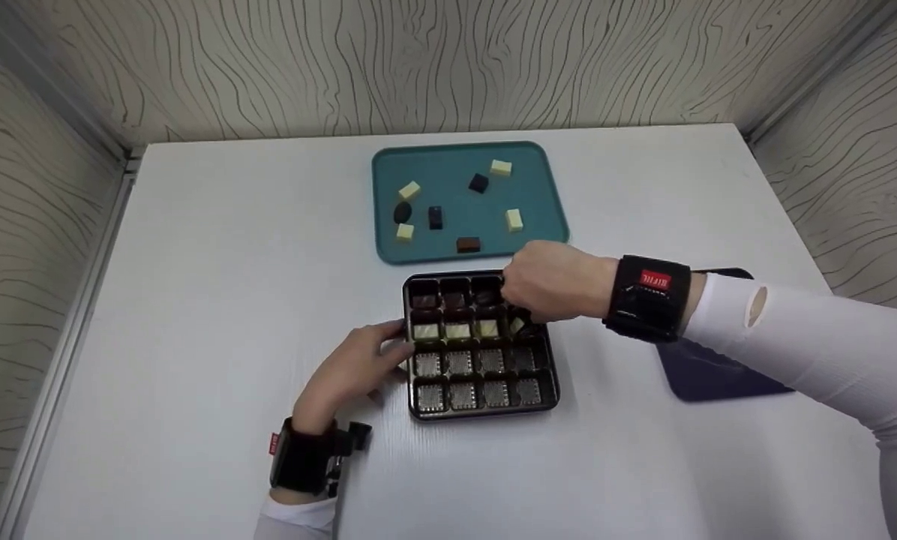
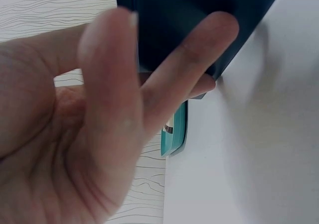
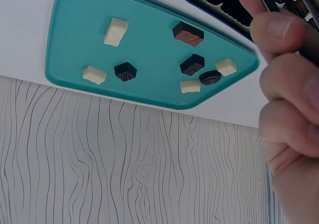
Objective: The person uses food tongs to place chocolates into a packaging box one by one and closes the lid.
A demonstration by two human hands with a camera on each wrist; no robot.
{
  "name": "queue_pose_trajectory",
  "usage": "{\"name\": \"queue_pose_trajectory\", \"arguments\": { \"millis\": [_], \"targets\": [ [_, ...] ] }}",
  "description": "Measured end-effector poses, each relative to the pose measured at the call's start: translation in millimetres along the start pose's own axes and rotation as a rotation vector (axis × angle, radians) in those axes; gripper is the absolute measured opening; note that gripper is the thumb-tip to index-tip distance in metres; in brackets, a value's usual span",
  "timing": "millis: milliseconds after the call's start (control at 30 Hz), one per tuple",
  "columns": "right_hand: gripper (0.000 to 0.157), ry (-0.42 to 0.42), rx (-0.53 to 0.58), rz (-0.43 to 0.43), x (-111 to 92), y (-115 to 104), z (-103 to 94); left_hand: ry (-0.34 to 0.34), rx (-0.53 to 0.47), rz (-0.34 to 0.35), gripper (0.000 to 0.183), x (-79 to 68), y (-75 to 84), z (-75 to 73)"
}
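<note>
A black chocolate box (image 1: 483, 412) with rows of square compartments lies in the middle of the table. My left hand (image 1: 355, 367) holds its left side, thumb at the rim and other fingers (image 2: 194, 50) against the dark outer wall. My right hand (image 1: 557, 281) is over the box's upper right corner, its fingers curled round slim dark tongs (image 3: 310, 7), mostly hidden by the hand. At their tips a white chocolate (image 1: 518, 325) shows in the right compartment of the second row. White chocolates (image 1: 457, 331) fill the rest of that row; dark chocolates (image 1: 454, 300) sit above.
Behind the box lies a teal tray (image 1: 448, 169) with several loose white, dark and brown chocolates (image 1: 469, 244). A dark flat tray (image 1: 711, 375) is under the right forearm on the right. A patterned wall (image 1: 433, 67) stands behind the white table (image 1: 253, 225).
</note>
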State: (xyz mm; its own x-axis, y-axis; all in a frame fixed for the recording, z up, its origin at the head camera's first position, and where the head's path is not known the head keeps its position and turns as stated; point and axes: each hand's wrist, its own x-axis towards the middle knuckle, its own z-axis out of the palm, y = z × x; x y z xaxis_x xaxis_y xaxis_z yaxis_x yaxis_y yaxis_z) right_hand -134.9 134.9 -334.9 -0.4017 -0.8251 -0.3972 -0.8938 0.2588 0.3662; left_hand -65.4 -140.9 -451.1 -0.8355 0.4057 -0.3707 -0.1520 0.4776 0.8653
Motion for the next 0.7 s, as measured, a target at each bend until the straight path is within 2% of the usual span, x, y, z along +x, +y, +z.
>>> {"name": "queue_pose_trajectory", "arguments": {
  "millis": [233, 467, 700],
  "targets": [
    [0.037, 0.027, -0.002, 0.007, -3.0, -0.5, 1.3, -0.002, 0.032, -0.005, 0.053, 1.4, -0.8, 0.3],
    [0.044, 0.017, 0.053, 0.046, -7.3, 1.2, -0.5, 0.002, 0.034, 0.003, 0.054, 2.0, -1.1, 0.6],
    [0.049, 0.011, 0.054, 0.072, -11.0, 4.1, -5.8, 0.002, 0.032, 0.009, 0.052, 1.8, -0.2, 0.8]
  ]
}}
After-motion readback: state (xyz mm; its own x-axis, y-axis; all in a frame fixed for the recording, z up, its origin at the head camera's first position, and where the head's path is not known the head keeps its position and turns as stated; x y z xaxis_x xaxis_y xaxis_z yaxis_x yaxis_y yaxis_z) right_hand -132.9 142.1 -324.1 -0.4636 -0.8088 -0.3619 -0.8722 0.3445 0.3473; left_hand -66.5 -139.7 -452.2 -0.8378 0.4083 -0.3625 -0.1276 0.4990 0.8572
